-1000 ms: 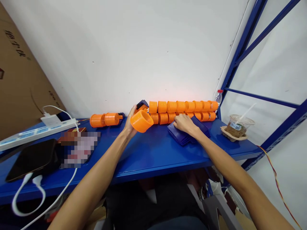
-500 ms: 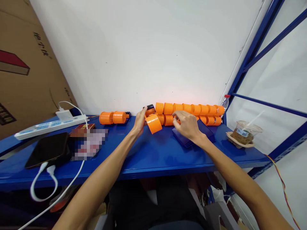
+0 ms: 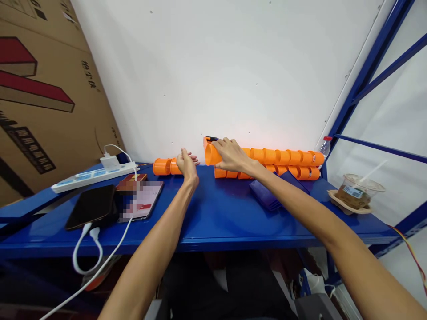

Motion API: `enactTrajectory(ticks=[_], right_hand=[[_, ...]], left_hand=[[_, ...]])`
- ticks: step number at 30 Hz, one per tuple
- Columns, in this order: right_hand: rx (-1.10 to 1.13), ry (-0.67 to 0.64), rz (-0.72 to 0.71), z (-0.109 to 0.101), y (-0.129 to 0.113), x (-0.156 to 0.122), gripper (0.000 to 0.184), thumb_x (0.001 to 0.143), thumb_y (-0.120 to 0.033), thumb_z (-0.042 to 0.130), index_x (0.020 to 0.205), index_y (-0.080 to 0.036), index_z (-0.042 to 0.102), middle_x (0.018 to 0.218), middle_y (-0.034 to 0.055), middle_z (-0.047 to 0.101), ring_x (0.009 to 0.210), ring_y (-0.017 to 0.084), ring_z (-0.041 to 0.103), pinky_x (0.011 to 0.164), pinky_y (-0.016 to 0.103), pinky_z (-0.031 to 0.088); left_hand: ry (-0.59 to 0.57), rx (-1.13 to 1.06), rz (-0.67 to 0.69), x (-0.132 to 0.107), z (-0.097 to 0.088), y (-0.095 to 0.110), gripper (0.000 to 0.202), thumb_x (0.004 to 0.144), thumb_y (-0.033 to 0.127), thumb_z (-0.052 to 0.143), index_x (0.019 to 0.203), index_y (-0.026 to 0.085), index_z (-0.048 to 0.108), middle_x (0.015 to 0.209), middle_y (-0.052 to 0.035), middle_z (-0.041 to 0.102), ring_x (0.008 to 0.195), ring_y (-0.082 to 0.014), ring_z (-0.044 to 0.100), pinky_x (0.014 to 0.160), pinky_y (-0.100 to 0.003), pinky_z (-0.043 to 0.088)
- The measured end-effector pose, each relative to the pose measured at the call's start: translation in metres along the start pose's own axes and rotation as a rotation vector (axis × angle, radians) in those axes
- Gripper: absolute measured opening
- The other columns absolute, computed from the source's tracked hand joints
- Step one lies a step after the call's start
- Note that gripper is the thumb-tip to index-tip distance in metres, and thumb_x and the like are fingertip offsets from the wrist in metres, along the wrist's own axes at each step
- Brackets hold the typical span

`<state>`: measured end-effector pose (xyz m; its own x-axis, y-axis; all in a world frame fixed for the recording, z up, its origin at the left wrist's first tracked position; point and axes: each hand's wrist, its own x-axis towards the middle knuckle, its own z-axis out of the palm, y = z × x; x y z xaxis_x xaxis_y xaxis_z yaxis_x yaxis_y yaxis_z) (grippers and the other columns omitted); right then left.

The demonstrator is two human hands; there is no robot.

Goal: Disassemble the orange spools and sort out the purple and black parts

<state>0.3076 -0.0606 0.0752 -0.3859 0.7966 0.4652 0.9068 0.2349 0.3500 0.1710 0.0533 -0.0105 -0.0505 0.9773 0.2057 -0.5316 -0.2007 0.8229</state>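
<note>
My right hand (image 3: pixel 231 154) is wrapped over an orange plastic cylinder (image 3: pixel 211 154) with a black piece on top, at the left end of the upper row. My left hand (image 3: pixel 188 165) is open, fingers apart, beside a pair of orange cylinders (image 3: pixel 162 167) lying on the left; it partly covers the nearer one, and I cannot tell whether it touches it. Two stacked rows of orange cylinders (image 3: pixel 282 157) run along the wall to the right. Dark blue folded sheets (image 3: pixel 266 195) lie below my right forearm.
On the blue shelf (image 3: pixel 213 222) are a white power strip (image 3: pixel 93 176), a black phone (image 3: pixel 93 206) with a white cable, and another phone (image 3: pixel 151 200). A drink cup (image 3: pixel 358 192) and a bottle (image 3: pixel 325 146) stand right. A cardboard box (image 3: pixel 50 120) rises left.
The orange cylinder with the black piece has gone from my left hand to my right, now level with the upper row. My left hand has moved left, towards the pair of cylinders.
</note>
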Motion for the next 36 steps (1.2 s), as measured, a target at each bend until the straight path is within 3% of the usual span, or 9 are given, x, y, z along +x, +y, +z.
enactTrajectory(ticks=[3, 7, 16, 20, 36], right_hand=[[0.014, -0.072, 0.038, 0.015, -0.001, 0.031, 0.061, 0.083, -0.040, 0.080, 0.131, -0.008, 0.059, 0.131, 0.0205, 0.068, 0.121, 0.036, 0.058, 0.100, 0.047, 0.045], [0.014, -0.206, 0.047, 0.036, -0.017, 0.053, 0.058, 0.082, -0.043, 0.081, 0.124, -0.007, 0.065, 0.121, 0.0217, 0.074, 0.121, 0.036, 0.062, 0.099, 0.045, 0.047], [-0.034, -0.488, 0.044, 0.060, -0.036, 0.058, 0.055, 0.081, -0.043, 0.081, 0.121, -0.007, 0.070, 0.126, 0.0223, 0.074, 0.125, 0.036, 0.063, 0.100, 0.043, 0.048], [-0.061, -0.507, 0.051, 0.064, -0.033, 0.055, 0.063, 0.082, -0.042, 0.081, 0.132, -0.006, 0.064, 0.130, 0.0224, 0.072, 0.128, 0.035, 0.062, 0.103, 0.042, 0.047], [-0.088, -0.545, 0.067, 0.064, -0.033, 0.054, 0.061, 0.084, -0.039, 0.081, 0.131, -0.004, 0.065, 0.133, 0.0230, 0.070, 0.129, 0.036, 0.062, 0.104, 0.044, 0.048]], left_hand=[[0.269, 0.030, 0.093, 0.008, -0.005, 0.008, 0.041, 0.093, 0.064, 0.047, 0.087, 0.023, 0.048, 0.069, 0.0033, 0.054, 0.057, -0.0112, 0.053, 0.059, -0.024, 0.044], [0.382, 0.011, 0.099, 0.006, -0.007, 0.019, 0.025, 0.096, 0.045, 0.045, 0.085, 0.023, 0.048, 0.068, 0.0032, 0.053, 0.059, -0.0116, 0.053, 0.059, -0.023, 0.042], [0.404, -0.023, 0.123, 0.003, -0.002, 0.020, 0.020, 0.096, 0.027, 0.046, 0.078, 0.021, 0.048, 0.065, 0.0047, 0.050, 0.056, -0.0098, 0.050, 0.058, -0.022, 0.039], [0.391, -0.036, 0.124, 0.004, -0.001, 0.020, 0.020, 0.097, 0.023, 0.046, 0.077, 0.021, 0.049, 0.065, 0.0048, 0.050, 0.055, -0.0093, 0.049, 0.058, -0.022, 0.039], [0.367, -0.061, 0.102, 0.000, 0.001, 0.024, 0.018, 0.095, 0.019, 0.047, 0.078, 0.020, 0.051, 0.064, 0.0056, 0.051, 0.054, -0.0091, 0.048, 0.058, -0.022, 0.039]])
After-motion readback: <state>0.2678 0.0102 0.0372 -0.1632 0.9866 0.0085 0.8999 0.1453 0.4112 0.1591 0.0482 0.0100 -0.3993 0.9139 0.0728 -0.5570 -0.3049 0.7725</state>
